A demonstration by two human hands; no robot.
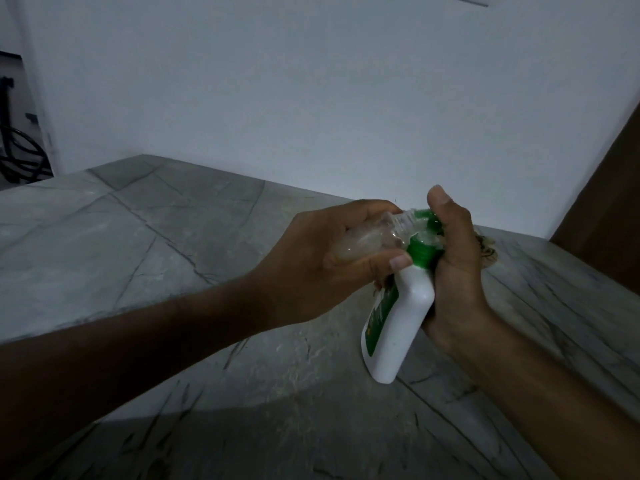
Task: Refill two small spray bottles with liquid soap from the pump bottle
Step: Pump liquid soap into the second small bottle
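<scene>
— The white pump bottle (pixel 398 327)?
— Tilted above the counter (pixel 138 237), right hand (pixel 457 271) wrapped round its green pump.
— And the spray bottle (pixel 367 237)?
— Clear, uncapped, gripped by the left hand (pixel 311 265), mouth at the pump; contents unclear.

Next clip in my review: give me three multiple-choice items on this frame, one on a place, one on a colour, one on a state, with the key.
1. Where is the clear small bottle?
A. in the left hand
B. standing on the floor
C. on a shelf

2. What colour is the pump bottle collar?
A. red
B. green
C. black

3. What state is the small bottle's neck in?
A. capped
B. taped
C. open, at the pump

Key: 1 A, fingers wrap it; 2 B, green ring above white body; 3 C, bare threads show beside the pump head in the right hand.
</scene>
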